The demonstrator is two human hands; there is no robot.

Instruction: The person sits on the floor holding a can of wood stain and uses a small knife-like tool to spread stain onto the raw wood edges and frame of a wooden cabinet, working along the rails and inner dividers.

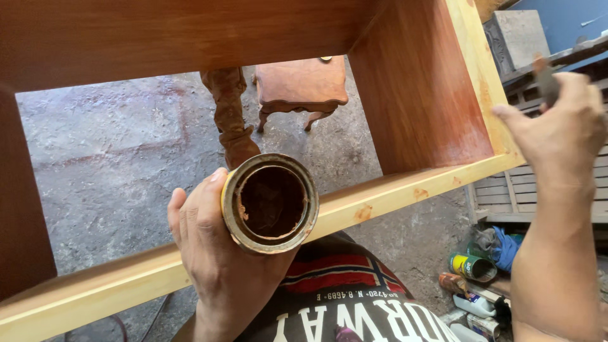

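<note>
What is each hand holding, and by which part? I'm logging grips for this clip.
The left hand wraps the side wall of an open tin can. The right hand pinches a small dark tool, mostly hidden; its kind cannot be told.

Left hand [212, 247]: low centre, forearm coming up from the bottom edge, back of hand to camera, fingers curled in a full wrap grip, thumb on the near side. Right hand [557, 126]: raised at the right edge, forearm near vertical, wrist bent, fingers pinched shut, thumb sticking out left.
</note>
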